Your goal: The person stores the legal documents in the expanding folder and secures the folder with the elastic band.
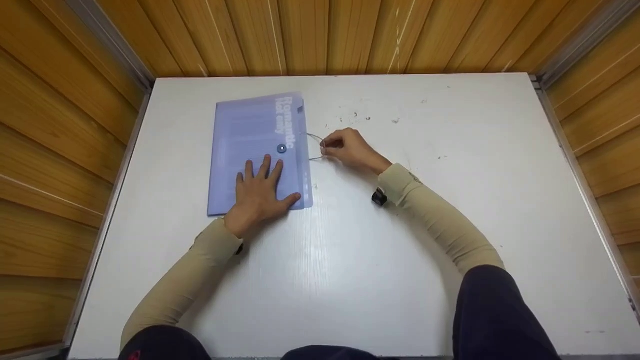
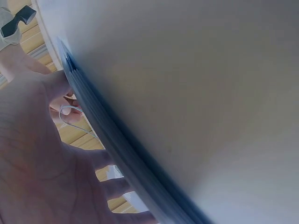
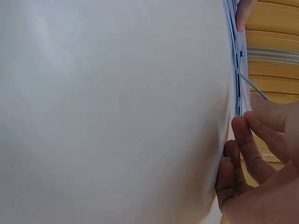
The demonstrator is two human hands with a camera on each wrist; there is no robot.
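Observation:
A translucent blue-purple document folder lies flat on the white table, with white lettering and a round button near its right edge. My left hand presses on the folder's lower part, fingers spread, fingertips just below the button. Beyond the folder's right edge, my right hand pinches a thin elastic cord that loops out from that edge. In the left wrist view the folder's layered edge runs past the left hand's fingers. The cord also shows in the right wrist view, stretching from the folder toward the right thumb.
The white table carries small dark marks toward the back. Wood-panelled walls stand behind it and at both sides. Dark straps with a small device sit at the right wrist.

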